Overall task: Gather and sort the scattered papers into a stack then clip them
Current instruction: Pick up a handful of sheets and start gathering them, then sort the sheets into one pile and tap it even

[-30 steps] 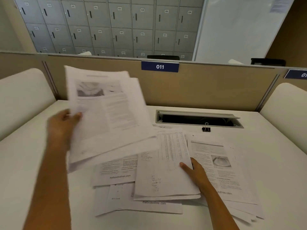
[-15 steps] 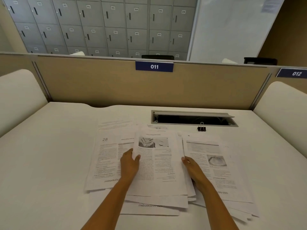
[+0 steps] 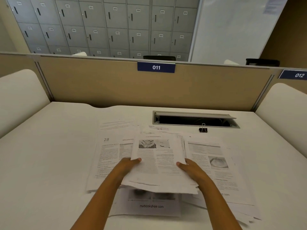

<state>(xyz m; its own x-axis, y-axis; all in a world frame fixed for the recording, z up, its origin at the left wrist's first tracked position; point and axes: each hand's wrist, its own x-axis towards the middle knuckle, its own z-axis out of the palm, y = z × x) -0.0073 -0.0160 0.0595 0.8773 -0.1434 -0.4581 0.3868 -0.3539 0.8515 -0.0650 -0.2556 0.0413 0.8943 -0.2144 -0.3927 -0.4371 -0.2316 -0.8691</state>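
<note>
The lifted stack (image 3: 157,163) hides both hands' fingers and the sheets beneath it.

One head-worn wide-angle view looks forward and down over the desk (image 3: 49,146), close above it, facing the partition (image 3: 116,87) with lockers (image 3: 116,27) beyond.

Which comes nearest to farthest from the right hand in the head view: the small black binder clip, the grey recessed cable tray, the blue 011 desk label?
1. Small black binder clip: on the white desk, beyond the right hand.
2. Grey recessed cable tray: just behind the clip.
3. Blue 011 desk label: atop the partition.
</note>
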